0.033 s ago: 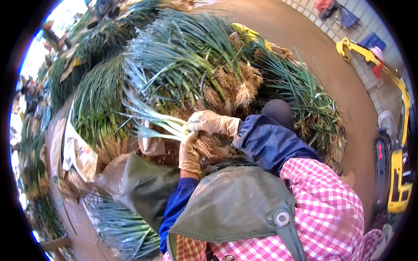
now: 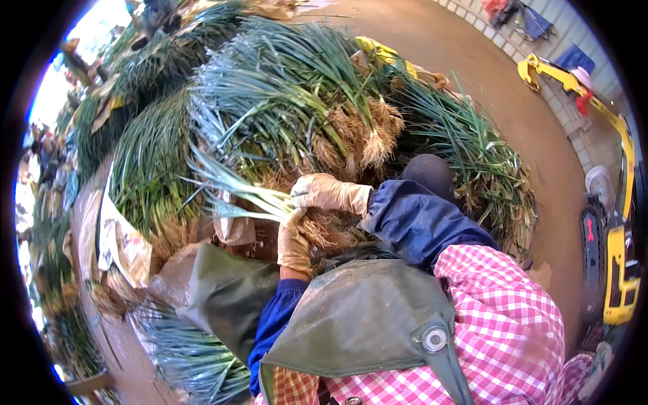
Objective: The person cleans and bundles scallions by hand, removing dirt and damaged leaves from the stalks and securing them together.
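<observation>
My left hand (image 2: 293, 244), in a tan work glove, is closed around the lower stalks of a small bunch of green onions (image 2: 253, 192). From the other side my right hand (image 2: 324, 192), gloved the same way, has its fingers closed on the white stalk ends, touching the left. Pale stalks and blue-green leaves stretch to the left, and brown roots (image 2: 317, 228) hang out to the right of my left hand. The right fingertips are partly hidden. Just beyond my hands lies a big heap of green onions (image 2: 277, 88), with tangled roots at its right side.
More green onions (image 2: 152, 162) lie at the left beside a pale sack (image 2: 121, 243), and another pile (image 2: 466, 148) is on the right. A bundle (image 2: 192, 354) rests at lower left. A yellow toy-like excavator (image 2: 617, 277) stands at far right. My green apron (image 2: 358, 317) covers my lap.
</observation>
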Tool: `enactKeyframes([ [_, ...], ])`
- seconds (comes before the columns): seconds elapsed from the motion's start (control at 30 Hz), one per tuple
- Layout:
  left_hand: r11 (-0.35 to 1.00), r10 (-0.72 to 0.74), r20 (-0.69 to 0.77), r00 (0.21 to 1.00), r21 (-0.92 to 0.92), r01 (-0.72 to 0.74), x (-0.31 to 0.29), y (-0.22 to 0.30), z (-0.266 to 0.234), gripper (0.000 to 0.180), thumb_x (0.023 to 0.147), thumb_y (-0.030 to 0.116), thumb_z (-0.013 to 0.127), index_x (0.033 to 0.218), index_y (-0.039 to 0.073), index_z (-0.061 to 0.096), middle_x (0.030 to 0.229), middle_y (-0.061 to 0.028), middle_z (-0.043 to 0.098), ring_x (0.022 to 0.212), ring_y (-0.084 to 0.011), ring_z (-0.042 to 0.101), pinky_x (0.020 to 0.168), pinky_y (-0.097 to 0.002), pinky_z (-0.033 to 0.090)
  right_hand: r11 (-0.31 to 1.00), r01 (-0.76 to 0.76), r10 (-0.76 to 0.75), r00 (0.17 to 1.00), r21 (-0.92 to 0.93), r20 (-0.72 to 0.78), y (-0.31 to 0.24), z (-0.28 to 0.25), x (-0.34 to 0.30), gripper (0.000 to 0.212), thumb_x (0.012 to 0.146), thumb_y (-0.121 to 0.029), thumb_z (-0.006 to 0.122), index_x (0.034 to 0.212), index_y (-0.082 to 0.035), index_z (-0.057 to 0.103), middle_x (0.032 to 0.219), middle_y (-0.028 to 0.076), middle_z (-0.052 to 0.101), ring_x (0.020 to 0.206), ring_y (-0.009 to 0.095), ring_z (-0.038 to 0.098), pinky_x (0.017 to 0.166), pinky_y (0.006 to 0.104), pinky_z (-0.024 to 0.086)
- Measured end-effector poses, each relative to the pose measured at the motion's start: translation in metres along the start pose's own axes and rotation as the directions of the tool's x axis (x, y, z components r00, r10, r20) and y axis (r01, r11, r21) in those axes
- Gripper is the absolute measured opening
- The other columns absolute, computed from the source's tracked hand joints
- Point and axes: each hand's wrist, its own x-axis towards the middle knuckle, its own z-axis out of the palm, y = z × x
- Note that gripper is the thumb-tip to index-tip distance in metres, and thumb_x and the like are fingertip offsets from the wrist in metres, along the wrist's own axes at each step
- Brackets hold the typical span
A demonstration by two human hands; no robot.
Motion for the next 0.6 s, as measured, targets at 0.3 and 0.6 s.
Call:
enactKeyframes([
  [0.3, 0.986, 0.008, 0.193, 0.981, -0.163, 0.023, -0.003, -0.003, 0.016, 0.039, 0.088, 0.015, 0.055, 0.124, 0.000, 0.053, 0.114, -0.0113, 0.061, 0.102, -0.0220, 0.060, 0.093, -0.0361, 0.048, 0.837, -0.269, 0.256, 0.962, 0.477, 0.094, 0.000, -0.013, -0.030, 0.022, 0.081, -0.023, 0.071, 0.088, -0.003, 0.065, 0.082, 0.007, 0.062, 0.078, 0.016, 0.057, 0.072, 0.0304, 0.046],
  [0.6, 0.991, 0.121, 0.216, 0.969, -0.077, -0.107, -0.010, 0.008, 0.034, 0.046, 0.096, 0.025, 0.049, 0.128, -0.008, 0.048, 0.130, -0.0191, 0.054, 0.113, -0.0256, 0.055, 0.102, -0.0367, 0.041, -0.040, -0.199, 0.415, 0.888, 0.979, 0.198, 0.000, 0.040, -0.040, 0.016, 0.088, -0.015, 0.064, 0.098, -0.004, 0.064, 0.090, 0.001, 0.061, 0.086, 0.012, 0.052, 0.079, 0.0292, 0.043],
])
